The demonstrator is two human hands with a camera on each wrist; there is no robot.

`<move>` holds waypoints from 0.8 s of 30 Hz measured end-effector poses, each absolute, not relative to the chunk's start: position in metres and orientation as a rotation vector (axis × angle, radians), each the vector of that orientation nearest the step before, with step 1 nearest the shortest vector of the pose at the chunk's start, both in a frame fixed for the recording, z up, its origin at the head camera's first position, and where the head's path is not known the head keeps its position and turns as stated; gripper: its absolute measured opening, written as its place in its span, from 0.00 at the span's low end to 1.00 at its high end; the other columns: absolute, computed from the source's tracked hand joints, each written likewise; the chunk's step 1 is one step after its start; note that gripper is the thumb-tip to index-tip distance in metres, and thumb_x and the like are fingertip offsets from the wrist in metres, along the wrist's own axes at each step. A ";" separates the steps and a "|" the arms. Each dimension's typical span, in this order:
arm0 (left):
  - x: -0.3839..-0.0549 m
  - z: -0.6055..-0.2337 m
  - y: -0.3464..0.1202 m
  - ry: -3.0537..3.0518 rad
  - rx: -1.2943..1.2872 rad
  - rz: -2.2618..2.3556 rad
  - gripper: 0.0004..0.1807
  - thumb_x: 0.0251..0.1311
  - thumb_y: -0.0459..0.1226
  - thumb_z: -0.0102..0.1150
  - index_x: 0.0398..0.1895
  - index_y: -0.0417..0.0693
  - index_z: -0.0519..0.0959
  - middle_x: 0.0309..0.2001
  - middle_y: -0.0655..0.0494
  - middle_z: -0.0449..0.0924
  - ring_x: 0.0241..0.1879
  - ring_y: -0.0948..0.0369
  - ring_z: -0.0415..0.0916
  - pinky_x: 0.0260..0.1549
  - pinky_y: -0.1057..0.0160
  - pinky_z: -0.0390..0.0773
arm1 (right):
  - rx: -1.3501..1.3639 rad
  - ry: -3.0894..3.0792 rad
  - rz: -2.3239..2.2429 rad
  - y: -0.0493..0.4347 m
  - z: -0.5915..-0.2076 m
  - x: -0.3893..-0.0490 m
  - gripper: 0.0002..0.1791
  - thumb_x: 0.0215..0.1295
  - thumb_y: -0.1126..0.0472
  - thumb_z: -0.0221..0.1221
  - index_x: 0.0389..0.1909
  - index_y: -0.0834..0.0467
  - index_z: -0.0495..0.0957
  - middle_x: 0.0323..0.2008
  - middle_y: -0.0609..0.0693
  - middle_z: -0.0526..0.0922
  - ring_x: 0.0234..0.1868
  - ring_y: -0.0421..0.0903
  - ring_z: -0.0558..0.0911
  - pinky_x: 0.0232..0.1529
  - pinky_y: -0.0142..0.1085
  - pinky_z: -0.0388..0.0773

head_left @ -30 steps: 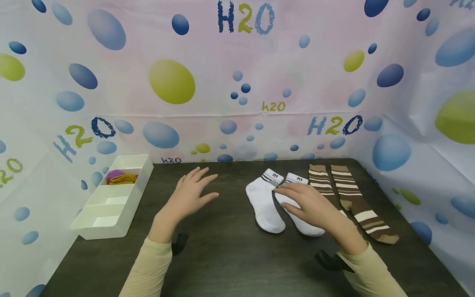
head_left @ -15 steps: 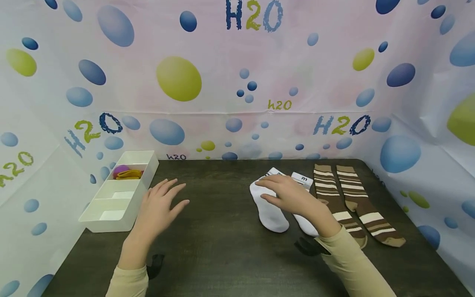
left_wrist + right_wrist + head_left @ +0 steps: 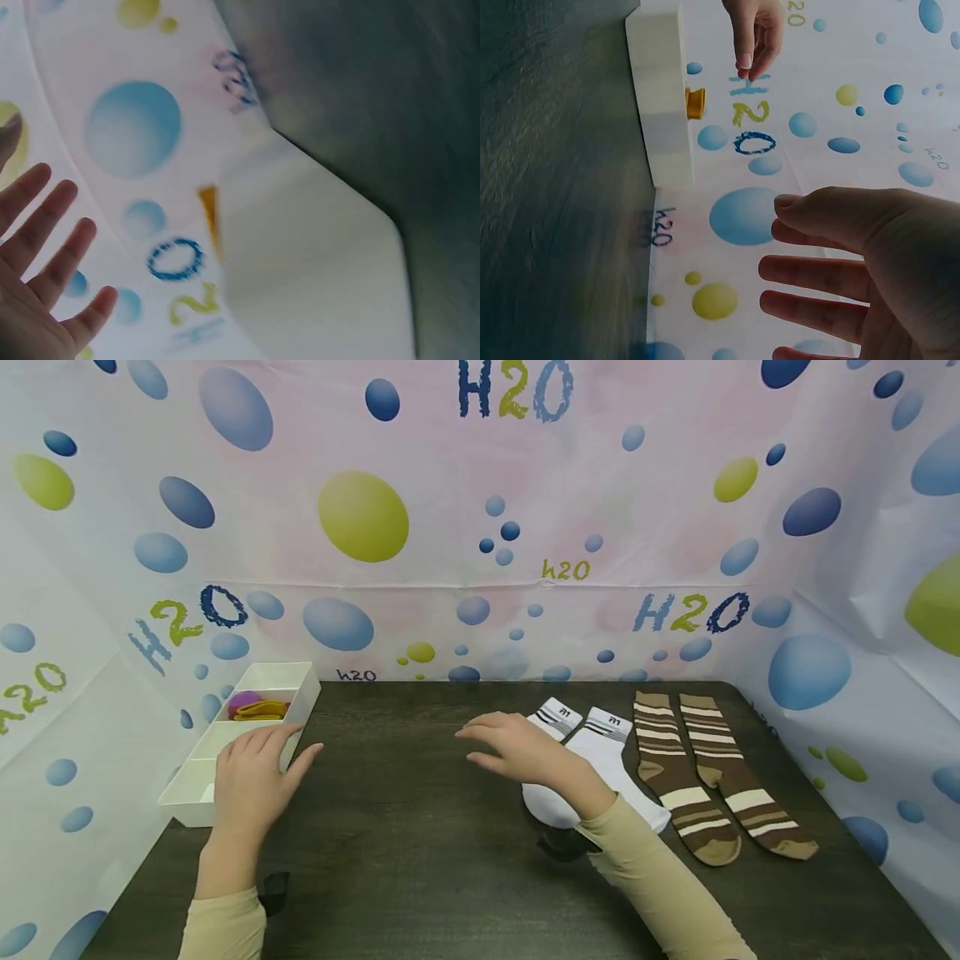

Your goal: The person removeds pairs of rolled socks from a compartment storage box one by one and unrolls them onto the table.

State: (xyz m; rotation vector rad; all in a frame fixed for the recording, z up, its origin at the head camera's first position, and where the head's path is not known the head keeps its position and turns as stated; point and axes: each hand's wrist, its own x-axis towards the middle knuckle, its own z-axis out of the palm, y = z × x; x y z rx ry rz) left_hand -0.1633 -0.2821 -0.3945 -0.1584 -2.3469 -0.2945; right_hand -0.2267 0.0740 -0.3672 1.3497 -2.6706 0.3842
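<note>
My left hand (image 3: 253, 777) hovers over the right side of the white divided box (image 3: 300, 702), fingers spread and holding nothing. In one compartment sit a folded mustard-yellow cloth item (image 3: 261, 710) and a purple one (image 3: 243, 699) beside it. My right hand (image 3: 525, 750), also holding nothing with its fingers extended, is raised in front of a pair of white ankle socks (image 3: 600, 752) and overlaps the left one. In the right wrist view, the right hand (image 3: 855, 277) shows its fingers apart, with the left hand (image 3: 757, 34) beyond, over the box.
Brown striped long socks (image 3: 690, 793) lie flat side by side at the table's right. The dark table (image 3: 405, 827) is bordered at the back and sides by a white sheet (image 3: 435, 460) printed with bubbles and H2O lettering.
Both hands have moved left, the left one from mid-table to over the box and the right one across the white socks. The camera view has shifted slightly; socks and box stay put.
</note>
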 end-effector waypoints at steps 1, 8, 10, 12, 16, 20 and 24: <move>-0.163 -0.396 -0.288 -2.341 -0.141 -0.290 0.25 0.55 0.49 0.68 0.49 0.41 0.80 0.46 0.37 0.83 0.49 0.39 0.76 0.53 0.35 0.69 | 1.364 -2.675 0.382 0.069 -0.368 -0.228 0.21 0.70 0.51 0.56 0.61 0.53 0.76 0.60 0.51 0.79 0.62 0.50 0.77 0.59 0.50 0.74; -0.157 -0.408 -0.321 -2.359 -0.026 -0.266 0.25 0.45 0.43 0.73 0.46 0.40 0.80 0.46 0.35 0.82 0.49 0.37 0.73 0.51 0.33 0.67 | 1.453 -2.682 0.348 0.034 -0.375 -0.235 0.21 0.71 0.51 0.55 0.62 0.51 0.75 0.61 0.49 0.78 0.63 0.48 0.76 0.61 0.47 0.73; -0.156 -0.411 -0.328 -2.352 -0.013 -0.257 0.25 0.44 0.44 0.74 0.44 0.39 0.80 0.45 0.35 0.82 0.48 0.36 0.73 0.50 0.33 0.67 | 1.474 -2.677 0.333 0.025 -0.376 -0.237 0.20 0.72 0.50 0.55 0.62 0.49 0.75 0.61 0.48 0.78 0.63 0.47 0.76 0.61 0.46 0.73; -0.155 -0.413 -0.334 -2.346 0.003 -0.255 0.24 0.44 0.45 0.73 0.42 0.39 0.81 0.44 0.35 0.82 0.48 0.35 0.73 0.50 0.33 0.67 | 1.496 -2.671 0.321 0.016 -0.378 -0.239 0.20 0.72 0.51 0.54 0.62 0.49 0.75 0.60 0.48 0.78 0.63 0.47 0.76 0.61 0.46 0.74; -0.153 -0.417 -0.344 -2.395 0.071 -0.286 0.24 0.47 0.48 0.71 0.41 0.40 0.81 0.46 0.34 0.82 0.50 0.35 0.71 0.51 0.32 0.65 | 1.526 -2.681 0.306 -0.001 -0.381 -0.242 0.20 0.72 0.50 0.54 0.62 0.49 0.75 0.61 0.47 0.78 0.63 0.47 0.76 0.60 0.45 0.74; -0.148 -0.417 -0.353 -2.501 0.158 -0.323 0.24 0.51 0.52 0.68 0.42 0.42 0.81 0.49 0.34 0.79 0.53 0.35 0.67 0.52 0.31 0.61 | 1.549 -2.688 0.279 -0.017 -0.383 -0.243 0.20 0.72 0.50 0.54 0.62 0.49 0.75 0.61 0.47 0.78 0.63 0.46 0.76 0.60 0.44 0.75; -0.143 -0.417 -0.361 -2.624 0.221 -0.338 0.28 0.55 0.58 0.63 0.44 0.43 0.80 0.52 0.33 0.76 0.54 0.33 0.64 0.51 0.30 0.59 | 1.570 -2.699 0.253 -0.030 -0.384 -0.244 0.20 0.72 0.50 0.54 0.62 0.49 0.75 0.61 0.47 0.78 0.62 0.45 0.77 0.59 0.42 0.75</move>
